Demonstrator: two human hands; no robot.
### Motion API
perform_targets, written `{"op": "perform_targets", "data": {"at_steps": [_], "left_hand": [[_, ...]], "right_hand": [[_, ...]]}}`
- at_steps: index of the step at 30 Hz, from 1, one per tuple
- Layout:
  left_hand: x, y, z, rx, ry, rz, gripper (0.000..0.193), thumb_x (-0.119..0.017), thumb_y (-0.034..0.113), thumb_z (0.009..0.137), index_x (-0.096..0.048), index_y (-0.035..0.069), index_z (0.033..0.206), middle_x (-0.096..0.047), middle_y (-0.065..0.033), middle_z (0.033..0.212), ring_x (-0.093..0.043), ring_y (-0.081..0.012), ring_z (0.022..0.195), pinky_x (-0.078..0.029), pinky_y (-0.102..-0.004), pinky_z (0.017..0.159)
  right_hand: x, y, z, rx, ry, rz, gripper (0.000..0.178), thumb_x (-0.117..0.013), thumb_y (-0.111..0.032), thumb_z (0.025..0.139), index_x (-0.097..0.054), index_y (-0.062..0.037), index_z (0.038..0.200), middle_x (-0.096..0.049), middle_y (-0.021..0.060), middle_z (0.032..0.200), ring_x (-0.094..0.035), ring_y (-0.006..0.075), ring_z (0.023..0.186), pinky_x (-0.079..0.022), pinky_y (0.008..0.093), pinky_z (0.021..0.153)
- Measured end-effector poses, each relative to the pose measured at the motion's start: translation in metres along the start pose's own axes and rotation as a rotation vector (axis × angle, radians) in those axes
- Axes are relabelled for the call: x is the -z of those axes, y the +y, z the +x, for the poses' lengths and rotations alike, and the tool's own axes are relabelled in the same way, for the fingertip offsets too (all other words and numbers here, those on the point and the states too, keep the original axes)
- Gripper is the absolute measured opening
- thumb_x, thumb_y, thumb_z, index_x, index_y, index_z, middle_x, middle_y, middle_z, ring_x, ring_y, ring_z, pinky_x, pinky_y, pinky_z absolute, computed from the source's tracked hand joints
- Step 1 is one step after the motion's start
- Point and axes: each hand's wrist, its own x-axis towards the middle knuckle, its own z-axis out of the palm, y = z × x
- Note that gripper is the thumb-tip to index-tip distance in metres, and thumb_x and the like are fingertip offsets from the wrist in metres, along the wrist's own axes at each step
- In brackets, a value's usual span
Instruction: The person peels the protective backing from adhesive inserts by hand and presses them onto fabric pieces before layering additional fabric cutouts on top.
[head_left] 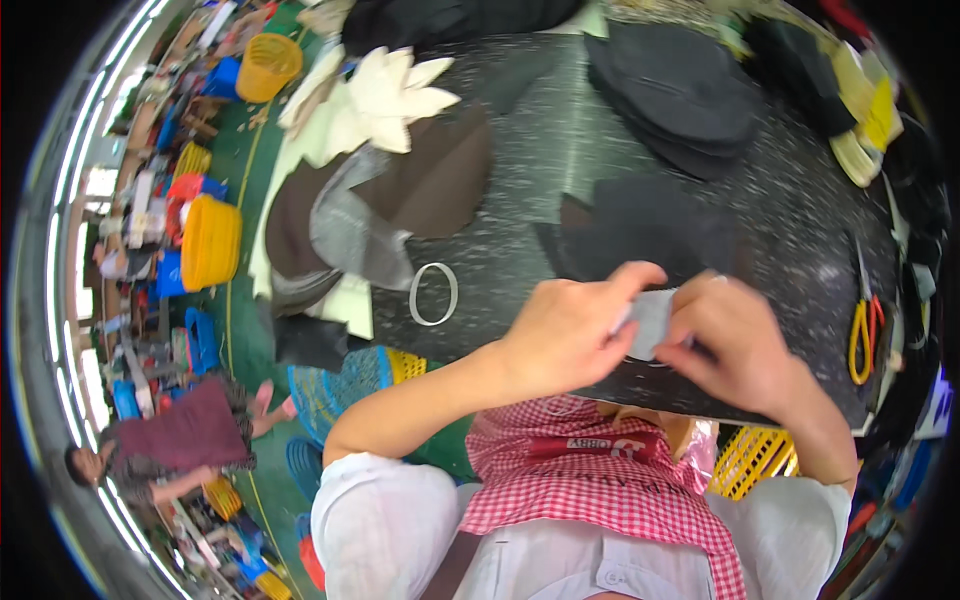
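Note:
Over the near edge of the dark worktable, a small flat light-grey piece (pixel 652 322) is stretched between my two hands; its material I cannot tell. My left hand (pixel 568 328) is closed at the piece's left edge, with the index finger bent above it. My right hand (pixel 732 338) pinches the right side, thumb below and fingers curled, slightly blurred. Just beyond my hands lie black fabric pieces (pixel 640 225) on the table. A thin white ring (pixel 433 294) rests on the tabletop to the left of my left hand.
Scissors with yellow handles (pixel 860 340) lie at the table's right. Stacked dark fabric pieces (pixel 680 85) sit at the far side. Brown cut pieces (pixel 430 170) and white petal-shaped pieces (pixel 395 95) lie at left. Yellow baskets (pixel 210 240) and a person (pixel 175 440) are beyond the table.

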Motion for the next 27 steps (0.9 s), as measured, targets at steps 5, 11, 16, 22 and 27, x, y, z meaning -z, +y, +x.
{"op": "perform_targets", "data": {"at_steps": [5, 11, 16, 22, 27], "left_hand": [[0.078, -0.037, -0.01, -0.013, 0.311, 0.592, 0.029, -0.072, 0.009, 0.069, -0.062, 0.009, 0.096, -0.061, -0.0055, 0.073, -0.06, -0.0241, 0.061, -0.047, -0.0344, 0.052], [0.09, -0.1, -0.026, -0.125, 0.435, 0.556, 0.018, -0.07, 0.004, 0.072, -0.061, 0.003, 0.088, -0.064, -0.0088, 0.095, -0.062, -0.0241, 0.084, -0.046, -0.0362, 0.084], [0.07, -0.048, -0.002, 0.037, 0.748, -0.385, 0.01, -0.06, -0.003, 0.079, -0.06, 0.0, 0.089, -0.067, -0.0103, 0.097, -0.061, -0.014, 0.092, -0.048, -0.0276, 0.082], [-0.013, 0.016, 0.003, -0.312, 0.41, -0.432, 0.037, -0.055, -0.009, 0.077, -0.056, -0.007, 0.114, -0.059, -0.0248, 0.117, -0.058, -0.0344, 0.111, -0.046, -0.0384, 0.093], [-0.022, 0.031, 0.003, -0.263, 0.464, -0.495, 0.037, -0.055, -0.008, 0.08, -0.058, -0.005, 0.116, -0.057, -0.0231, 0.121, -0.057, -0.0319, 0.112, -0.048, -0.036, 0.09]], "right_hand": [[-0.021, -0.006, 0.002, 0.016, -0.102, -0.19, 0.025, -0.068, -0.013, 0.075, -0.061, -0.0105, 0.099, -0.05, 0.0043, 0.083, -0.055, 0.0208, 0.07, -0.044, 0.0339, 0.06], [-0.021, -0.012, 0.008, 0.007, -0.126, -0.187, 0.032, -0.068, -0.013, 0.075, -0.063, -0.0117, 0.107, -0.049, 0.0037, 0.082, -0.054, 0.0196, 0.067, -0.042, 0.0321, 0.057], [-0.008, -0.018, 0.008, -0.007, 0.04, -0.145, 0.029, -0.068, -0.01, 0.075, -0.063, -0.0078, 0.104, -0.055, 0.0056, 0.085, -0.057, 0.0212, 0.069, -0.044, 0.0313, 0.057], [-0.011, -0.038, 0.013, -0.172, 0.351, 0.197, 0.017, -0.067, -0.007, 0.08, -0.061, -0.0016, 0.095, -0.059, 0.0116, 0.088, -0.062, 0.0257, 0.076, -0.049, 0.0328, 0.065], [-0.016, -0.03, -0.002, -0.256, 0.473, 0.286, 0.009, -0.064, -0.001, 0.08, -0.058, 0.0016, 0.086, -0.058, 0.0123, 0.077, -0.06, 0.024, 0.07, -0.047, 0.031, 0.061]]}}
